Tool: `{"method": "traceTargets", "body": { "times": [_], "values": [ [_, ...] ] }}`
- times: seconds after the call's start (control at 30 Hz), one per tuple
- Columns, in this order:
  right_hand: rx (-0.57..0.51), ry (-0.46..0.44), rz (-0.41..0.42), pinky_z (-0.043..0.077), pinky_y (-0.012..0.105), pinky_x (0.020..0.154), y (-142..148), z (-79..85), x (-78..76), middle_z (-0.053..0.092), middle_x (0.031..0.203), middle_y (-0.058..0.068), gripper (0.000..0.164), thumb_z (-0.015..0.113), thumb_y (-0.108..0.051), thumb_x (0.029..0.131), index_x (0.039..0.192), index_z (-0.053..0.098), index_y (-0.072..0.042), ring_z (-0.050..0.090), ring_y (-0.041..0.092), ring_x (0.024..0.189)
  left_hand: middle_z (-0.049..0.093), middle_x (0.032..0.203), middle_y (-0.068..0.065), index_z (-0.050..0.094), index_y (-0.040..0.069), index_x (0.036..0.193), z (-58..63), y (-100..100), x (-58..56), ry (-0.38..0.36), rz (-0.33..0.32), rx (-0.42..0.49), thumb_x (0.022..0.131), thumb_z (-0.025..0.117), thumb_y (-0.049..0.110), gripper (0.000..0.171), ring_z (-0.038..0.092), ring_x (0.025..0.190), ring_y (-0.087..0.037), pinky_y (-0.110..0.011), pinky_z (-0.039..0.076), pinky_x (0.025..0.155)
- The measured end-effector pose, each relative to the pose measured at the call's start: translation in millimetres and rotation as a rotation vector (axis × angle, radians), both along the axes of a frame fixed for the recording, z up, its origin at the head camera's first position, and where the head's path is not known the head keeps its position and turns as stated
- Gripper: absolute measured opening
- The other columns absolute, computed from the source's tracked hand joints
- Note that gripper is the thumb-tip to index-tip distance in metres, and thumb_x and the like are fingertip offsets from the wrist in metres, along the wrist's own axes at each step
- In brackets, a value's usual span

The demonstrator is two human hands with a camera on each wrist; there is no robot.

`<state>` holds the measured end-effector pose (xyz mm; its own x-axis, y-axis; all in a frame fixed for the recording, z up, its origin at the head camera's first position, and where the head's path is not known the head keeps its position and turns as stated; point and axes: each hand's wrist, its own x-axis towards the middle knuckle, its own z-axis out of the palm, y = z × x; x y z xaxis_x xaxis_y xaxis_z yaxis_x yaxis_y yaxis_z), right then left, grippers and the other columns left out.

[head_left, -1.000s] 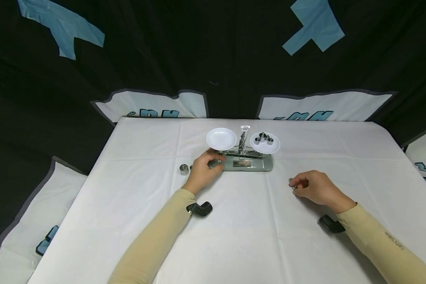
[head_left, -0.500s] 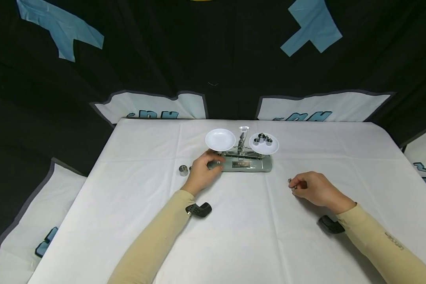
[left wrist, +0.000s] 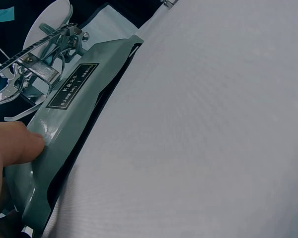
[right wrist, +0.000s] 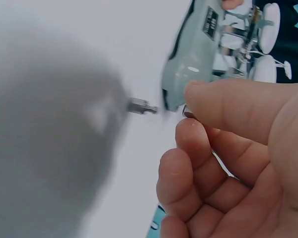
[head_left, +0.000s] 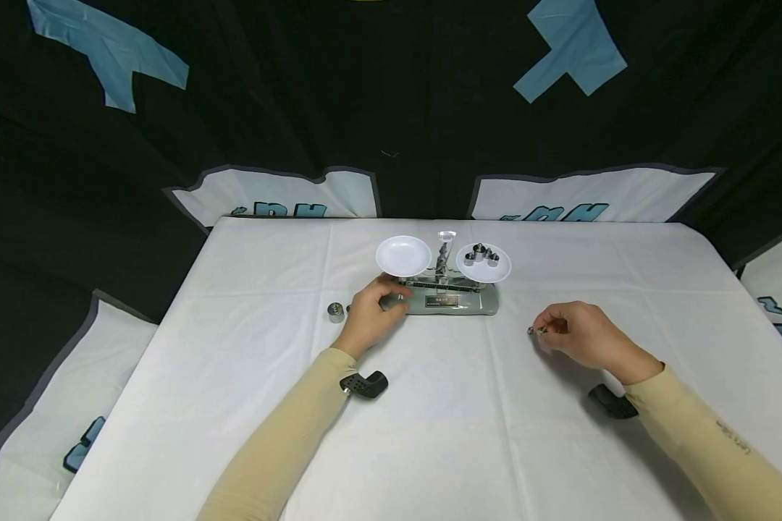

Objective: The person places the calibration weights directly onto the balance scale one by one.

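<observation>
Four weights (head_left: 478, 252) clustered on the right pan (head_left: 485, 275) of the balance (head_left: 439, 301), with the left pan (head_left: 403, 255) bare. Nearer the counter's (head_left: 430, 434) far edge than its near one, and roughly midway between the side edges. With the left hand (head_left: 373, 311), gripping the balance by the left end of its base, thumb to the front. With the right hand (head_left: 583, 331), pinching a small weight (right wrist: 187, 112) between thumb and finger, apart from the balance on the side of the counter's right edge. Hard to tell whether lifted clear or just touching. Just beside, upright on the counter, another small weight (head_left: 531, 331). Past the left hand, toward the left edge, a larger weight (head_left: 335, 312) and a partly hidden piece (head_left: 348, 309).

Judging from this layout, probably midway through handling weights singly beside a steadied balance, either picking up or setting down. If loading, a secure pinch needed, then a careful carry and gentle release on the right pan without knocking the cluster; if setting down, an upright placing beside the neighbour.
</observation>
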<state>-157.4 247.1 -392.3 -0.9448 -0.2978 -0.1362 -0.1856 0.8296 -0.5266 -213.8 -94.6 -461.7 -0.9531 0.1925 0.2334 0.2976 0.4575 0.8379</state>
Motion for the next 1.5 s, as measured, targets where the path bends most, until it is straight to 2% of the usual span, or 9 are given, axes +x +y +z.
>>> {"method": "traceTargets", "body": {
  "times": [0.4, 0.63, 0.8, 1.13, 1.5],
  "values": [
    [-0.036, 0.088, -0.04, 0.045, 0.021, 0.058, -6.3, 34.2, -9.1, 0.064, 0.078, 0.0, 0.014, 0.067, -0.01, 0.085, 0.097, 0.071, -0.005, 0.055, 0.013, 0.073, 0.065, 0.127, -0.005, 0.073, 0.011, 0.099, -1.3, 0.0, -0.6, 0.005, -0.008, 0.005, 0.082, 0.069, 0.008, 0.018, 0.042, 0.141, -0.022, -0.034, 0.032, 0.119],
    [-0.037, 0.176, -0.014, 0.045, 0.022, 0.057, -19.8, 53.9, -23.0, 0.065, 0.075, 0.002, 0.012, 0.067, -0.008, 0.083, 0.094, 0.071, -0.004, 0.056, 0.015, 0.07, 0.064, 0.128, -0.007, 0.073, 0.009, 0.1, -0.4, -0.8, 0.0, 0.014, 0.002, -0.001, 0.081, 0.07, 0.007, 0.02, 0.043, 0.14, -0.024, -0.036, 0.033, 0.118],
    [-0.032, 0.183, 0.003, 0.045, 0.024, 0.06, -34.8, 64.0, -33.8, 0.064, 0.077, 0.004, 0.013, 0.067, -0.008, 0.084, 0.095, 0.072, -0.004, 0.056, 0.018, 0.072, 0.064, 0.128, -0.008, 0.073, 0.008, 0.1, -0.2, -0.3, 0.6, 0.016, -0.005, 0.004, 0.08, 0.071, 0.007, 0.021, 0.043, 0.14, -0.026, -0.037, 0.033, 0.118],
    [-0.022, 0.187, 0.073, 0.045, 0.028, 0.062, -61.9, 70.5, -53.5, 0.065, 0.08, 0.007, 0.013, 0.07, -0.009, 0.084, 0.096, 0.072, -0.003, 0.055, 0.02, 0.073, 0.063, 0.129, -0.007, 0.073, 0.01, 0.1, 0.2, 0.4, -0.4, 0.015, -0.004, -0.006, 0.081, 0.07, 0.008, 0.02, 0.043, 0.14, -0.024, -0.036, 0.033, 0.118],
    [0.008, 0.178, 0.131, 0.047, 0.029, 0.067, -81.3, 65.5, -70.2, 0.071, 0.085, 0.009, 0.016, 0.068, -0.005, 0.084, 0.099, 0.073, -0.002, 0.058, 0.02, 0.077, 0.064, 0.128, -0.008, 0.073, 0.009, 0.1, 0.5, 0.3, 0.0, 0.017, -0.008, 0.011, 0.081, 0.07, 0.007, 0.019, 0.043, 0.14, -0.025, -0.037, 0.032, 0.119]
  ]
}}
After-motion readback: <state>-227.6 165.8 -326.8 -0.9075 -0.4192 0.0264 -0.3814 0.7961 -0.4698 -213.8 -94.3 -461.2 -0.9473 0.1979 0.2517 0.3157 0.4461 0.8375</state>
